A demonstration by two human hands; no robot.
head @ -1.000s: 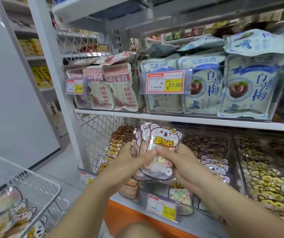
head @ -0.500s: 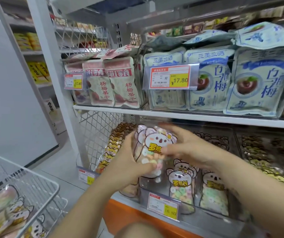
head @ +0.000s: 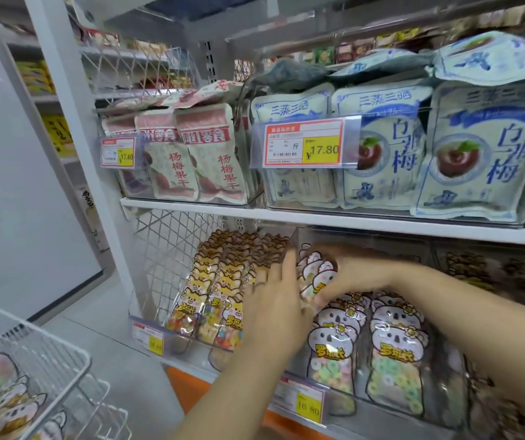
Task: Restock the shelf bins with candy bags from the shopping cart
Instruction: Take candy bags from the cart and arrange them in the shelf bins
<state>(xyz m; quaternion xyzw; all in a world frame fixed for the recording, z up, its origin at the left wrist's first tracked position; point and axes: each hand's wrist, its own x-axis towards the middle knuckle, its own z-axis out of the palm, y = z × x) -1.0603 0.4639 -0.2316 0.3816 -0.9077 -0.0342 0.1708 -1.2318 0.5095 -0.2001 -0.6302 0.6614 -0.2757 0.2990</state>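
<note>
Koala bag (head: pixel 313 276) pushed deeper into bin (head: pixel 359 399) under shelf edge (head: pixel 381 222); R hand (head: pixel 358 274) grips it, L hand (head: pixel 273 301) flat against.

Koala candy bag (head: pixel 314 275) at back of bin (head: pixel 360 390)

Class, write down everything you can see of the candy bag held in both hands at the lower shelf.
The candy bag, possibly two stacked, is a glossy clear pouch cut and printed as a pale koala head, with yellow lettering and pastel sweets inside. It tilts leftward above the back of the clear bin of matching bags. The right hand grips its upper right side; the left hand lies straight-fingered against its left edge.
</note>
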